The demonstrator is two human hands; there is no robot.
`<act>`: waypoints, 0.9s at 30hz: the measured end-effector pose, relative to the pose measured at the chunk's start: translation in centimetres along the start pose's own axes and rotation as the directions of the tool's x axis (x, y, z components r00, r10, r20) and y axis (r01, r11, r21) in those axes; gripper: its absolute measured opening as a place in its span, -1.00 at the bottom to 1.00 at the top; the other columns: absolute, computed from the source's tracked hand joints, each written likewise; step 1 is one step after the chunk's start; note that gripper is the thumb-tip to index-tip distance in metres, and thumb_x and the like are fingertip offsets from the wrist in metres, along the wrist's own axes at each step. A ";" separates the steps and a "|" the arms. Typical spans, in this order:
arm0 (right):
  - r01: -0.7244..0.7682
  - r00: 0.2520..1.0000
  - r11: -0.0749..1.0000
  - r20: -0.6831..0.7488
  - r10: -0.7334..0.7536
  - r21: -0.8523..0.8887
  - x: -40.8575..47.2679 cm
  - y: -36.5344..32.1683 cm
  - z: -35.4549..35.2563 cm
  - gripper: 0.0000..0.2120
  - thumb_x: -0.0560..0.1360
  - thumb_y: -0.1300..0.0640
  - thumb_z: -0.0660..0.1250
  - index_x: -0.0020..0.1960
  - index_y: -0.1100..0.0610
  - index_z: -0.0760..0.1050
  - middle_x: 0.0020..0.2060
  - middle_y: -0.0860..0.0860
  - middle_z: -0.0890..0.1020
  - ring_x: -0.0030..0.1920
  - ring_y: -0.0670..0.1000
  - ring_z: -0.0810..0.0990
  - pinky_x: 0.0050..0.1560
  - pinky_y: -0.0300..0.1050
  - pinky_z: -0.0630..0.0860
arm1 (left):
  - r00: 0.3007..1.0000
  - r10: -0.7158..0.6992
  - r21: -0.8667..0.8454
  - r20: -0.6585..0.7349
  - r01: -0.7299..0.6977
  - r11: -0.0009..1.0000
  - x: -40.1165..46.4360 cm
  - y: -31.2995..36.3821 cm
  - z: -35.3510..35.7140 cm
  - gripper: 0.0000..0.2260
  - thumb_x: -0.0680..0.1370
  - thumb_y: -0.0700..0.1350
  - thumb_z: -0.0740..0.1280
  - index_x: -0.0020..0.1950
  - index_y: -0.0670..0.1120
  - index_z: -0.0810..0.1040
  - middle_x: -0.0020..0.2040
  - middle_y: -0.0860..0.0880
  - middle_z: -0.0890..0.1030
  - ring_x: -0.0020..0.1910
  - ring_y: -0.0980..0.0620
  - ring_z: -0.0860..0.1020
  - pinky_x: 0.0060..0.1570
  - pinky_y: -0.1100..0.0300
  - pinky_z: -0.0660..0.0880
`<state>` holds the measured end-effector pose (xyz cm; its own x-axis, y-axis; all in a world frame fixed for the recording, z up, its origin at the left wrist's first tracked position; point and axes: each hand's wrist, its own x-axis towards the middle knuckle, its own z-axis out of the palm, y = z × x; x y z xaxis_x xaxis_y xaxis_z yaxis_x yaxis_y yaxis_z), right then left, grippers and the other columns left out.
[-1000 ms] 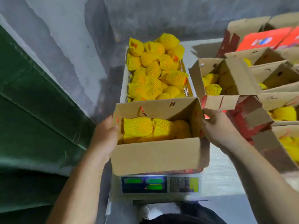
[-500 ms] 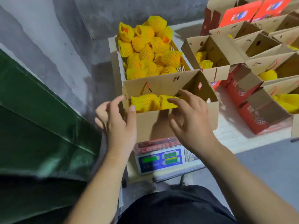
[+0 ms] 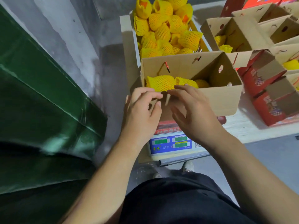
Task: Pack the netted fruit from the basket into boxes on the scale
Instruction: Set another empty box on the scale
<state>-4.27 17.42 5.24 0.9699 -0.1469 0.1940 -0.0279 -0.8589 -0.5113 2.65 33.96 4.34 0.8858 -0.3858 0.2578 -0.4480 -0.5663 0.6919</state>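
Fruit in yellow foam netting (image 3: 161, 82) lies along the near wall inside the open box (image 3: 223, 101), which sits on the scale (image 3: 170, 143) so that its weight can be read on the green displays as it fills. The basket (image 3: 129, 50) stands just behind the box, heaped with more netted fruit (image 3: 163, 31) within easy reach. Other boxes (image 3: 233, 34), partly filled, wait on the tabletop (image 3: 258, 128) to the right.

Both forearms reach forward, wrists slightly bent, and meet at the box's near rim. The left hand (image 3: 143, 110) and the right hand (image 3: 192, 110) hold loosely curled, spread fingers, tips almost touching at the cardboard edge; neither grip closes on a fruit. Probably they are working the front flap, though the exact contact is hard to tell.
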 end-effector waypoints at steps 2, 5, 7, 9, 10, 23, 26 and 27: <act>0.000 1.000 1.000 0.008 0.000 0.004 -0.2 -0.3 0.3 -0.57 0.58 0.20 0.39 0.44 0.08 0.51 0.45 0.11 0.50 0.52 0.22 0.35 0.50 0.21 0.31 | 1.000 -0.007 -0.020 0.010 0.007 1.000 -0.3 0.0 0.0 -0.83 0.64 -0.14 0.37 0.20 0.00 0.69 0.28 0.06 0.53 0.29 0.08 0.43 0.31 0.18 0.37; -0.001 1.000 1.000 0.005 0.001 0.015 -0.1 -0.1 0.2 -0.60 0.60 0.20 0.37 0.43 0.07 0.52 0.46 0.10 0.49 0.54 0.21 0.35 0.51 0.19 0.31 | 1.000 -0.007 -0.034 0.024 0.008 0.999 -0.3 -0.1 0.0 -0.83 0.65 -0.13 0.36 0.21 0.02 0.68 0.29 0.08 0.51 0.32 0.06 0.44 0.29 0.24 0.39; -0.004 1.000 1.000 0.003 0.004 0.021 -0.1 0.0 0.0 -0.62 0.60 0.21 0.37 0.41 0.07 0.54 0.45 0.09 0.51 0.54 0.19 0.35 0.52 0.15 0.31 | 0.999 -0.014 -0.026 0.029 0.015 1.000 -0.3 -0.1 0.0 -0.82 0.65 -0.11 0.36 0.21 0.03 0.67 0.29 0.10 0.51 0.32 0.08 0.43 0.25 0.37 0.32; -0.005 1.000 1.000 -0.004 0.005 0.030 -0.1 0.1 -0.3 -0.62 0.59 0.22 0.37 0.40 0.08 0.55 0.44 0.09 0.52 0.53 0.18 0.37 0.51 0.14 0.33 | 1.000 -0.011 -0.005 0.021 0.012 1.000 -0.2 0.1 -0.1 -0.82 0.65 -0.11 0.36 0.22 0.03 0.68 0.29 0.09 0.52 0.29 0.09 0.42 0.22 0.47 0.25; -0.009 1.000 0.999 -0.009 0.009 0.035 -0.1 0.2 -0.4 -0.62 0.58 0.23 0.38 0.39 0.09 0.55 0.43 0.09 0.53 0.53 0.19 0.37 0.51 0.15 0.33 | 1.000 -0.009 -0.001 0.016 0.009 1.000 -0.2 0.2 -0.1 -0.82 0.65 -0.12 0.36 0.22 0.03 0.68 0.28 0.08 0.53 0.28 0.09 0.42 0.21 0.50 0.23; -0.007 0.995 0.997 -0.098 0.015 0.080 1.7 3.3 -3.7 -0.65 0.54 0.23 0.41 0.32 0.08 0.60 0.38 0.10 0.57 0.46 0.17 0.46 0.43 0.19 0.40 | 0.998 0.041 -0.037 -0.053 -0.043 0.998 3.2 2.4 0.6 -0.84 0.63 -0.13 0.38 0.17 0.04 0.67 0.24 0.08 0.56 0.24 0.11 0.44 0.21 0.30 0.35; -0.002 0.996 0.998 -0.084 0.008 0.066 3.9 4.0 -4.5 -0.66 0.56 0.19 0.41 0.32 0.06 0.60 0.35 0.08 0.59 0.41 0.14 0.50 0.36 0.17 0.46 | 0.998 0.054 -0.037 -0.036 -0.056 0.998 5.8 2.9 1.1 -0.84 0.63 -0.14 0.37 0.18 0.04 0.67 0.21 0.10 0.56 0.20 0.12 0.48 0.23 0.17 0.45; 0.000 0.997 0.997 -0.079 0.006 0.072 4.7 4.4 -4.8 -0.67 0.56 0.18 0.41 0.32 0.06 0.60 0.34 0.08 0.59 0.39 0.12 0.52 0.35 0.15 0.47 | 0.999 0.044 -0.040 -0.020 -0.045 0.998 6.7 3.0 1.3 -0.83 0.64 -0.11 0.36 0.19 0.06 0.66 0.21 0.12 0.55 0.19 0.14 0.49 0.22 0.13 0.49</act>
<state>-1.01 10.62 7.92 0.9477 -0.1901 0.2565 -0.0105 -0.8216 -0.5700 7.09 28.69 7.28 0.8675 -0.3955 0.3018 -0.4821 -0.5184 0.7063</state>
